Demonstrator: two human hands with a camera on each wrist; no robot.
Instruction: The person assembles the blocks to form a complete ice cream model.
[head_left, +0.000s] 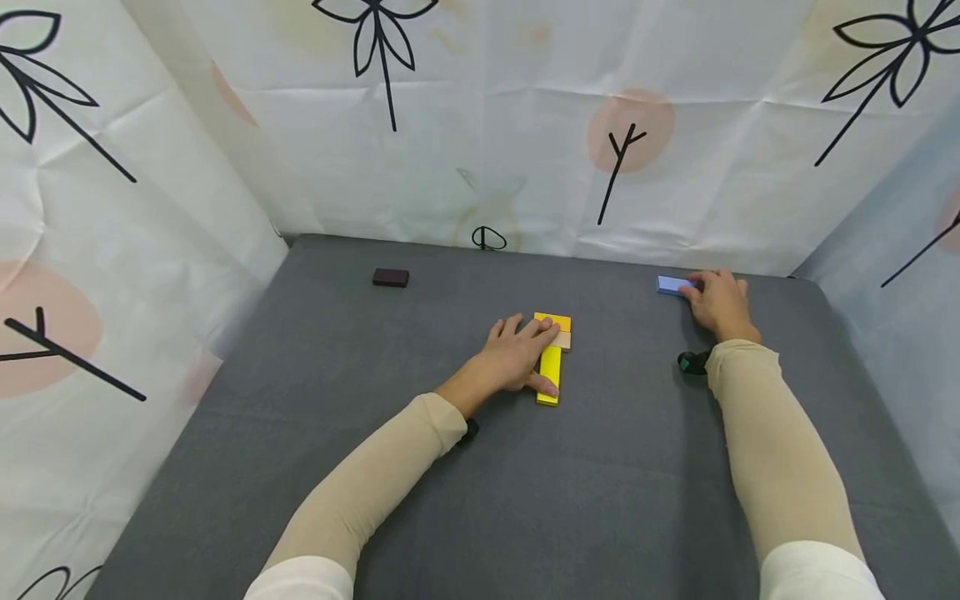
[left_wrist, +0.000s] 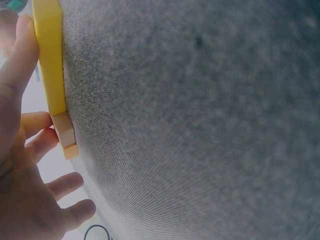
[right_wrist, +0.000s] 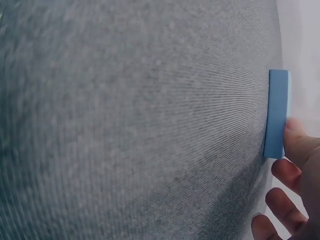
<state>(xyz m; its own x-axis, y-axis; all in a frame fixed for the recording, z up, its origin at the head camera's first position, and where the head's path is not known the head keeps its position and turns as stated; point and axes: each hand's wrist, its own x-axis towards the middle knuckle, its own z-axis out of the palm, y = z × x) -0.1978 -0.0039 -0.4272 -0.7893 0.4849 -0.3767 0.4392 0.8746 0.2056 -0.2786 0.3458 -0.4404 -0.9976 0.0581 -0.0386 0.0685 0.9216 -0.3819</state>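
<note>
In the head view my left hand (head_left: 517,354) lies with extended fingers over a short row of blocks on the table. Its thumb rests on a long yellow block (head_left: 550,373), and its fingertips touch a pale wooden block (head_left: 561,341) and a yellow-orange block (head_left: 557,321) at the far end. The left wrist view shows the yellow block (left_wrist: 50,60) end to end with the wooden block (left_wrist: 64,129). Far to the right, my right hand (head_left: 722,304) pinches the right end of a blue block (head_left: 673,285), which lies flat; the right wrist view shows the thumb against this blue block (right_wrist: 276,112).
A dark brown block (head_left: 391,277) lies alone at the back left of the grey table (head_left: 450,517). Patterned white cloth (head_left: 510,150) hangs behind the table and along both sides. A dark wrist device (head_left: 693,362) sits by the right cuff.
</note>
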